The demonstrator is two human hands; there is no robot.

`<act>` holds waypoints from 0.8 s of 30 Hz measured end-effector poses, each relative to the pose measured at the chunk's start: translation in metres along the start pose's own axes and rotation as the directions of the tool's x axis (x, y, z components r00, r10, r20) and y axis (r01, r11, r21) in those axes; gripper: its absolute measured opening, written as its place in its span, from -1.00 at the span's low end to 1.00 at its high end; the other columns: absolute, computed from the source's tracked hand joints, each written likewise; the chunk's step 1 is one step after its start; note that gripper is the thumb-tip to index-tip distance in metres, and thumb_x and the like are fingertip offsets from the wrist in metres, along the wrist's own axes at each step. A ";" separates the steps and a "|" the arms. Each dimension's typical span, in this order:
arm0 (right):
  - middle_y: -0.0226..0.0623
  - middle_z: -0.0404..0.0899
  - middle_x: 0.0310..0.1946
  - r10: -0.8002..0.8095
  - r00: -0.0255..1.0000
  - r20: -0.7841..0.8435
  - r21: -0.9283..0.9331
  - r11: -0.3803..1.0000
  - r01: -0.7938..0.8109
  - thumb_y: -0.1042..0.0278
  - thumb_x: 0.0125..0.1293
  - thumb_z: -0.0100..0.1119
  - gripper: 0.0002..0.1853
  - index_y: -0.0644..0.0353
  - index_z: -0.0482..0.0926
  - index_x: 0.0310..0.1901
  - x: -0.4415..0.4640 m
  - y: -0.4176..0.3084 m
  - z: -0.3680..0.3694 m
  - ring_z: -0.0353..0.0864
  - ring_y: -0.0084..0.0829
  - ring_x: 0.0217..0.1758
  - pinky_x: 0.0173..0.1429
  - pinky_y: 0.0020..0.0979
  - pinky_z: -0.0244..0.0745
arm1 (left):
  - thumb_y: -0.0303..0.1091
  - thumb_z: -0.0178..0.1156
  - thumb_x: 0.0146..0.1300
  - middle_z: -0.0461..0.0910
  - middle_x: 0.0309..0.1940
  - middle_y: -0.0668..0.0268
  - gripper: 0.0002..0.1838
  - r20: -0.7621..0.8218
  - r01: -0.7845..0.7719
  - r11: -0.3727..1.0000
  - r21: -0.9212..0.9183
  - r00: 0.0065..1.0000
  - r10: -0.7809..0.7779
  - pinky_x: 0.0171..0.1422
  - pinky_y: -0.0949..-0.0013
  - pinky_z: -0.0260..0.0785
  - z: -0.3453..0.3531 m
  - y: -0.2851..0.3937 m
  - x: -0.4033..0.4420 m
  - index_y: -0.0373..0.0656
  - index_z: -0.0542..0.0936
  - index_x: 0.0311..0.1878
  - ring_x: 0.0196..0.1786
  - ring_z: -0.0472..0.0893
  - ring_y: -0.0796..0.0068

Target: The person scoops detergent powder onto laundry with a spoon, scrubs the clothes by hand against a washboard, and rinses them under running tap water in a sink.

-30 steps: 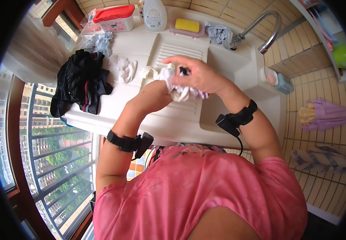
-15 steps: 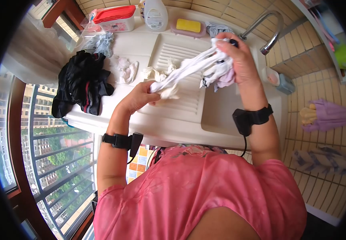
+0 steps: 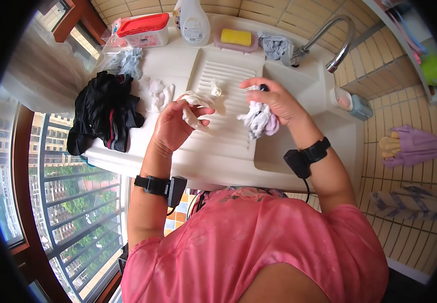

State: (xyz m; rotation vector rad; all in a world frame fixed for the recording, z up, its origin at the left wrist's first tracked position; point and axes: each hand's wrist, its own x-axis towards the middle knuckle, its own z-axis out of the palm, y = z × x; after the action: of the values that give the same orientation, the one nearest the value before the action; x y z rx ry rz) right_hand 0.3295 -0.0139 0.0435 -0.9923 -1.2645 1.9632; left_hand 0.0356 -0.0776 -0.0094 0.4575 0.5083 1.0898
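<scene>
My right hand (image 3: 281,103) grips a crumpled bunch of small white clothes (image 3: 255,118) with dark and lilac parts, possibly socks. It is above the near-left edge of the sink basin. My left hand (image 3: 174,126) is at the left side of the ribbed washboard, its fingers curled about a limp cream cloth (image 3: 192,120). Just beyond these fingers, a small cream bundle (image 3: 216,89) lies on the washboard (image 3: 228,70). The exact kind of the cream pieces is not clear.
Left on the counter lie a black garment (image 3: 105,113), a pale wad (image 3: 159,95) and a light blue cloth (image 3: 127,61). Along the back stand a red-lidded box (image 3: 145,33), a white bottle (image 3: 194,22), a yellow sponge (image 3: 236,37) and a grey cloth (image 3: 276,46). The faucet (image 3: 347,45) arches at right.
The long white cloth stretched between my hands is now gathered into the bunch in my right hand, which has come lower and left. My left hand has taken up a cream cloth from the washboard.
</scene>
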 end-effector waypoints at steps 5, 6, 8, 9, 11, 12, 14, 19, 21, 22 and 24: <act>-0.36 0.65 -0.28 0.098 0.995 0.010 -0.047 0.994 -0.097 0.31 0.30 0.41 -0.59 0.27 0.58 0.12 0.009 0.021 0.022 0.62 -0.64 -0.29 -0.16 -0.53 0.56 | -0.18 0.08 0.38 0.69 0.05 0.09 -0.63 0.168 0.032 0.977 -0.210 0.986 0.004 0.18 -0.04 0.52 0.002 -0.006 0.009 -0.16 0.59 0.14 0.23 0.65 -0.08; -0.39 0.64 -0.28 0.044 0.999 0.021 -0.036 0.998 -0.044 0.30 0.28 0.45 -0.61 0.24 0.61 0.08 0.011 0.021 0.022 0.60 -0.64 -0.32 -0.20 -0.53 0.55 | -0.19 0.06 0.38 0.70 0.03 0.08 -0.65 0.134 0.030 0.980 -0.197 0.991 -0.004 0.14 0.00 0.53 0.005 -0.005 0.010 -0.15 0.61 0.10 0.16 0.67 -0.05; -0.41 0.64 -0.27 0.003 1.000 0.023 0.100 0.995 -0.005 0.31 0.26 0.46 -0.67 0.22 0.62 -0.01 0.009 0.014 0.018 0.60 -0.64 -0.36 -0.23 -0.52 0.55 | -0.20 0.04 0.38 0.71 0.02 0.06 -0.67 0.098 0.027 0.983 -0.183 0.995 -0.009 0.10 0.04 0.53 0.006 -0.005 0.011 -0.14 0.62 0.05 0.09 0.69 -0.02; -0.41 0.64 -0.27 0.003 1.000 0.024 0.100 0.995 -0.005 0.31 0.26 0.46 -0.67 0.22 0.62 -0.01 0.006 0.008 0.014 0.60 -0.64 -0.36 -0.23 -0.52 0.55 | -0.25 0.05 0.35 0.71 -0.03 0.07 -0.70 0.086 0.039 0.995 -0.097 0.996 -0.031 0.05 0.13 0.52 0.003 -0.003 0.012 -0.17 0.63 0.01 -0.01 0.69 0.09; -0.41 0.64 -0.30 -0.068 0.998 -0.016 0.146 0.987 0.069 0.33 0.27 0.44 -0.70 0.22 0.60 -0.04 0.002 -0.003 0.008 0.60 -0.64 -0.36 -0.23 -0.51 0.56 | -0.29 0.06 0.33 0.72 -0.09 0.08 -0.73 0.076 0.056 0.998 -0.008 0.996 -0.055 0.00 0.21 0.51 -0.004 -0.003 0.014 -0.19 0.63 -0.04 -0.10 0.68 0.20; -0.41 0.64 -0.31 -0.090 0.996 -0.007 0.141 0.986 0.090 0.34 0.26 0.43 -0.69 0.23 0.59 -0.04 -0.001 -0.007 0.007 0.61 -0.64 -0.36 -0.24 -0.51 0.57 | -0.34 0.08 0.29 0.70 -0.11 0.11 -0.76 -0.023 0.146 0.945 0.291 0.989 -0.146 -0.04 0.28 0.49 -0.008 -0.008 0.013 -0.20 0.62 -0.07 -0.16 0.65 0.31; -0.41 0.64 -0.30 -0.090 0.996 -0.016 0.118 0.989 0.091 0.34 0.25 0.43 -0.69 0.23 0.59 -0.04 -0.004 -0.008 0.006 0.62 -0.63 -0.35 -0.23 -0.51 0.57 | -0.42 0.13 0.23 0.66 -0.12 0.25 -0.74 -0.154 0.293 0.713 0.637 0.955 -0.255 -0.02 0.39 0.46 -0.012 -0.015 0.015 -0.27 0.62 -0.05 -0.16 0.61 0.52; -0.39 0.65 -0.29 -0.086 0.996 -0.034 0.105 0.990 0.089 0.36 0.25 0.41 -0.71 0.23 0.58 -0.06 -0.010 -0.002 0.000 0.63 -0.62 -0.31 -0.22 -0.50 0.58 | -0.38 0.13 0.35 0.63 -0.01 0.34 -0.68 -0.174 0.081 0.750 0.656 0.984 0.046 0.13 0.38 0.45 -0.002 -0.018 0.036 -0.23 0.63 0.12 0.03 0.62 0.53; -0.39 0.66 -0.29 -0.101 0.995 -0.023 0.074 0.992 0.102 0.39 0.27 0.39 -0.75 0.23 0.58 -0.08 -0.012 -0.004 0.003 0.64 -0.61 -0.30 -0.21 -0.50 0.59 | -0.25 0.21 0.36 0.65 -0.01 0.31 -0.67 -0.176 0.100 0.302 0.948 0.955 0.237 0.18 0.29 0.46 -0.018 -0.024 0.059 -0.22 0.66 0.08 0.08 0.62 0.42; -0.39 0.66 -0.29 -0.101 0.995 -0.021 0.074 0.992 0.102 0.39 0.27 0.39 -0.75 0.23 0.58 -0.08 -0.013 -0.003 0.004 0.64 -0.61 -0.30 -0.21 -0.50 0.59 | -0.25 0.21 0.36 0.65 -0.01 0.31 -0.67 -0.176 0.100 0.301 0.948 0.955 0.239 0.18 0.29 0.46 -0.015 -0.028 0.063 -0.22 0.66 0.08 0.08 0.62 0.42; -0.41 0.65 -0.28 -0.021 0.999 -0.039 0.026 0.999 0.022 0.34 0.26 0.41 -0.73 0.20 0.56 -0.09 -0.010 -0.001 0.005 0.62 -0.65 -0.28 -0.17 -0.52 0.58 | -0.19 0.26 0.34 0.68 -0.03 0.18 -0.65 -0.069 0.267 -0.431 0.862 0.904 0.421 0.22 0.23 0.47 -0.006 -0.040 0.075 -0.11 0.67 0.12 0.20 0.56 0.18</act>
State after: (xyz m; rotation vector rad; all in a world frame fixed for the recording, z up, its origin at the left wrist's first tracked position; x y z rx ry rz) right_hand 0.3309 -0.0243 0.0484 -0.9946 -1.2201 1.9301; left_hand 0.0883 -0.0240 -0.0494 2.0204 2.0129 0.4567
